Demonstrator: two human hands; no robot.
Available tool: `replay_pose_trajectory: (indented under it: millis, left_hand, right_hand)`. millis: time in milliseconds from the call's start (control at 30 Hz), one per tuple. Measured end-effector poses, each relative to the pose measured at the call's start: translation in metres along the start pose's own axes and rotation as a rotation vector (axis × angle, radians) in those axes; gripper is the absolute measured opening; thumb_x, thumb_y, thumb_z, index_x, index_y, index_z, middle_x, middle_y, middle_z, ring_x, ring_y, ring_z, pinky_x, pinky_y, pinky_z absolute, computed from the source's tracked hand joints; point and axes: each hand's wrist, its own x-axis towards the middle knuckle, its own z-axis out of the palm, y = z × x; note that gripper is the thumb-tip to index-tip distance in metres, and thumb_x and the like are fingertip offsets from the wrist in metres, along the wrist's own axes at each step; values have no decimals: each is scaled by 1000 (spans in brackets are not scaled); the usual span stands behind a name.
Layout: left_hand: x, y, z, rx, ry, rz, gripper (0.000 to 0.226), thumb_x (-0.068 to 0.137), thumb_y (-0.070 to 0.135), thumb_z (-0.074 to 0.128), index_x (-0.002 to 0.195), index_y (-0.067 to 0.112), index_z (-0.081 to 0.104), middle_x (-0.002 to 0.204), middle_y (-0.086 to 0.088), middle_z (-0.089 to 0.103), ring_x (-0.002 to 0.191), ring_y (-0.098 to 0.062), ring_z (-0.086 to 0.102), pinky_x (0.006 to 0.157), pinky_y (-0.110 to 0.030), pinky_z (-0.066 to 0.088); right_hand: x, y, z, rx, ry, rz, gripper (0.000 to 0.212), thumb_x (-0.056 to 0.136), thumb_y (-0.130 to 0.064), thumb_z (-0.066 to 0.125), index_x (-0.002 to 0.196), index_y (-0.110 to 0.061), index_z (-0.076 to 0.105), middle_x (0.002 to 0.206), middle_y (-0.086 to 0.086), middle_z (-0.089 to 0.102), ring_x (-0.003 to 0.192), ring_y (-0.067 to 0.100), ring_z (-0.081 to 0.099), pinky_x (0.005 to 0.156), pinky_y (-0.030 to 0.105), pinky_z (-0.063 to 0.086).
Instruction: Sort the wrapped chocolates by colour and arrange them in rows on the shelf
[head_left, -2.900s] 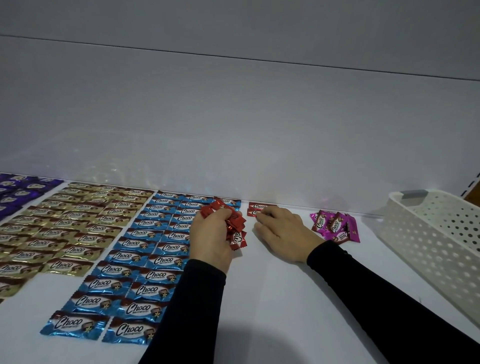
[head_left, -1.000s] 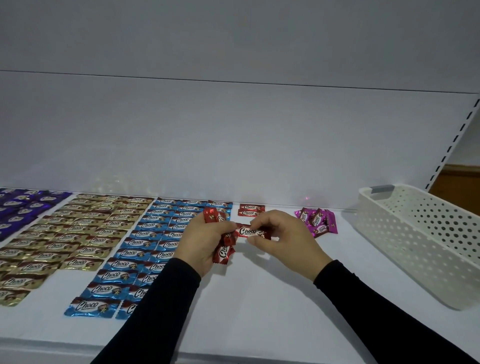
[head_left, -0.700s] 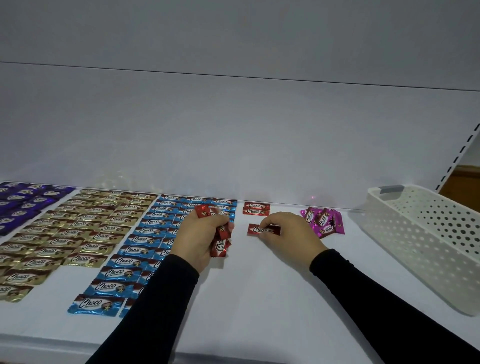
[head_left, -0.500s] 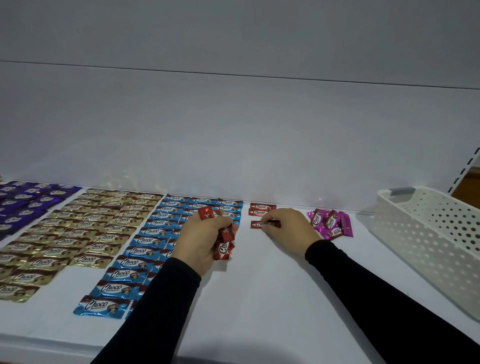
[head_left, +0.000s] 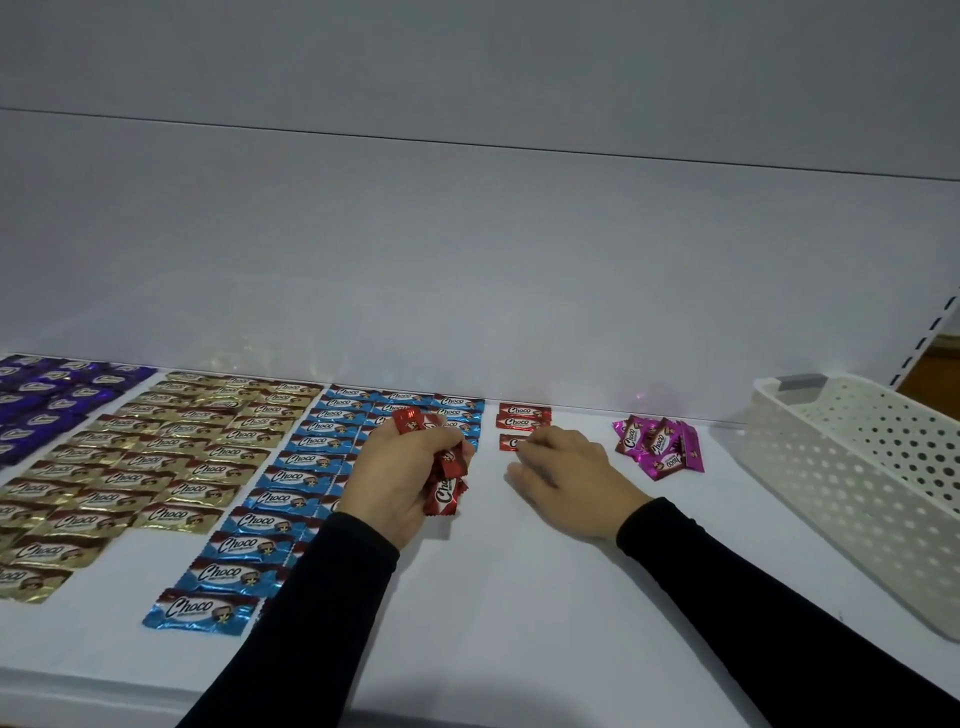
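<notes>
1. Left hand (head_left: 402, 480) is clenched round a bunch of reds (head_left: 445, 480), just right of the blue block (head_left: 291, 483). Some stick out above the fist and one hangs below it; a looser grip could drop one onto the blues and muddle the colours.

2. Right hand (head_left: 563, 475) sits low on the shelf (head_left: 519, 623), fingers curled, fingertips on the third red (head_left: 510, 442). That one lies just in front of the two reds (head_left: 523, 417) already down, right of the blue block. Whether it is pinched or only pressed, I cannot tell.

3. Risk here: foil on a smooth shelf slides. If the fingers drag as they lift, the third red skews and the new column starts crooked.

4. The two reds at the back are touching-close to it. A nudge forward would push them out of line too.

5. Further right of the blue block, the pink pile (head_left: 657, 447) lies unsorted near the right wrist. A wide sweep of the sleeve could scatter it toward the basket (head_left: 857, 483).

6. The left sleeve crosses the blue block's front corner. Pulling that arm back carelessly could drag those blues off their rows.
</notes>
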Motion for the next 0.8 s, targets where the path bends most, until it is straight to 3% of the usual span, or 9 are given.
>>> replay_pose_trajectory:
  millis: [400,633,800]
  left_hand:
    - [0,1,-5,-8,16,-11,23,88,3,70,109,10,62,80,-11,74,69,-21,71,54,-32,53]
    - [3,-3,-4,32,23,-3,33,87,8,73,117,12,59,101,-17,73,89,-29,71,64,-40,54]
    - [1,-3,-3,28,-2,-4,20,88,5,71,105,10,62,89,-15,74,81,-27,71,67,-40,56]
  right_hand:
    - [12,-9,3,-47,-7,38,43,102,-49,29,110,-21,60,126,-2,51,118,23,44,91,37,32]
    - [12,-11,0,-51,-33,54,46,103,-50,28,118,-20,60,132,-1,48,122,22,41,95,37,31]
    - [10,-12,-2,-13,-16,56,42,102,-48,30,116,-21,60,133,-1,47,124,24,40,98,37,31]
